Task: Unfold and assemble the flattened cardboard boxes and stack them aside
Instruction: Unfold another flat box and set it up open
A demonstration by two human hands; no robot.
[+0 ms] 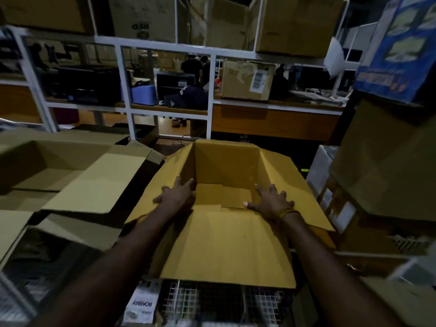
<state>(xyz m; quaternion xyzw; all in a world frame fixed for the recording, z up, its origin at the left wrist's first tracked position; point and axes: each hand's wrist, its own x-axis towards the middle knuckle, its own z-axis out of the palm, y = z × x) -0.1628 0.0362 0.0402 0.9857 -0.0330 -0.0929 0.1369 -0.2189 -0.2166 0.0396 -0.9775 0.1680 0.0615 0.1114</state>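
An opened yellow-brown cardboard box (226,244) stands in front of me, mouth up, with its four top flaps spread outward. My left hand (177,193) lies with straight, spread fingers on the left flap at the box's inner edge. My right hand (271,199) lies flat with spread fingers at the right inner edge, thumb pointing into the box. The folded bottom flaps show inside, between my hands. A thread band circles my right wrist.
Assembled open boxes (70,175) stand stacked at the left. White metal shelving (127,90) with cartons rises behind. Stacked cartons (382,166) crowd the right side. A wire mesh surface (212,303) lies beneath the box. People stand far behind the shelves.
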